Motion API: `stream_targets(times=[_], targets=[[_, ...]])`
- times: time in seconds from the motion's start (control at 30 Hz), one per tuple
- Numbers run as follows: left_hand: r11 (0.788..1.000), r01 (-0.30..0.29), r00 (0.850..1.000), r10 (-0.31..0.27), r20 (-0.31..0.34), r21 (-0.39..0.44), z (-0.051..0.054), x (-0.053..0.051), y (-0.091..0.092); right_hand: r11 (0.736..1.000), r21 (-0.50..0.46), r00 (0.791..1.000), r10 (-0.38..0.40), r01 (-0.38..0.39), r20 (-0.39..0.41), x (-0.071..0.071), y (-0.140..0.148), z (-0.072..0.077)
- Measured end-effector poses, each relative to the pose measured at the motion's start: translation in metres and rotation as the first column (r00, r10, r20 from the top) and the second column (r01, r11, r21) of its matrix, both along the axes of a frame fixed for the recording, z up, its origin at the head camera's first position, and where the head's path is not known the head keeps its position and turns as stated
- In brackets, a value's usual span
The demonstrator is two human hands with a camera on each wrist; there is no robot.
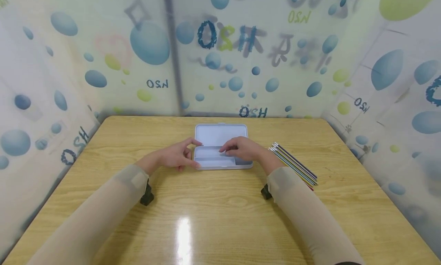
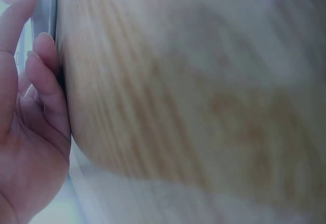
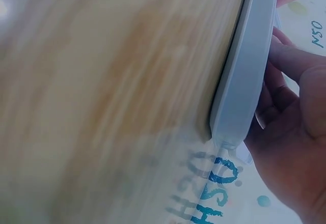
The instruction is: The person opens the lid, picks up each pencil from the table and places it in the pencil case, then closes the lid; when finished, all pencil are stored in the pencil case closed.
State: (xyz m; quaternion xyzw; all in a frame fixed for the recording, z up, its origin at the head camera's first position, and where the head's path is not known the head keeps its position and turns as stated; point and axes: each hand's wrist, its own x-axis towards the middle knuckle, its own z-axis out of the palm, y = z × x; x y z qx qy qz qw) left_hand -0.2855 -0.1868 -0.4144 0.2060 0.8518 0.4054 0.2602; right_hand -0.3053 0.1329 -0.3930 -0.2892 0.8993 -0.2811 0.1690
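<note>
A pale blue-white pencil case point(image 1: 220, 133) lies on the table with its lid folded back and its divided tray point(image 1: 214, 163) facing up. My left hand point(image 1: 176, 154) holds the left end of the case, thumb at the front corner and index finger near the hinge. Its other fingers curl in beside the case, as the left wrist view shows. My right hand point(image 1: 244, 148) is over the right part of the tray, with loosely bent fingers point(image 3: 290, 58) reaching into the back compartment. Nothing shows in its grasp, and some fingertips are hidden.
Several pencils point(image 1: 293, 163) in different colours lie side by side right of the case, partly behind my right forearm. The wooden table point(image 1: 220, 203) ends at a patterned curtain point(image 1: 220, 73) behind and on both sides.
</note>
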Motion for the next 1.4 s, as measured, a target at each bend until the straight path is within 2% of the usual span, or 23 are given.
stream_targets(times=[0.23, 0.53, 0.77, 1.0, 1.2, 1.4], targets=[[1.000, -0.005, 1.000, 0.005, 0.010, -0.003, 0.000, 0.002, 0.000, 0.998, -0.039, 0.999, -0.052, 0.053, 0.006, 0.003, 0.008, 0.001], [1.000, -0.010, 1.000, 0.010, 0.000, -0.016, 0.002, 0.002, 0.000, 0.993, -0.094, 0.996, -0.070, 0.066, -0.049, 0.010, 0.037, 0.015], [1.000, -0.010, 1.000, 0.011, 0.012, -0.013, 0.002, 0.003, -0.001, 0.982, -0.126, 0.988, -0.149, 0.142, -0.046, 0.017, 0.078, 0.022], [1.000, -0.007, 1.000, 0.007, 0.004, -0.023, 0.003, 0.002, 0.000, 0.967, -0.101, 0.968, -0.242, 0.235, -0.063, 0.025, 0.125, 0.029], [1.000, -0.006, 1.000, 0.006, -0.001, -0.030, 0.003, 0.002, -0.002, 0.962, -0.097, 0.961, -0.263, 0.255, -0.083, 0.032, 0.153, 0.031], [1.000, 0.003, 1.000, -0.003, 0.004, -0.019, 0.005, 0.004, 0.000, 0.955, -0.099, 0.955, -0.286, 0.279, -0.074, 0.036, 0.178, 0.026]])
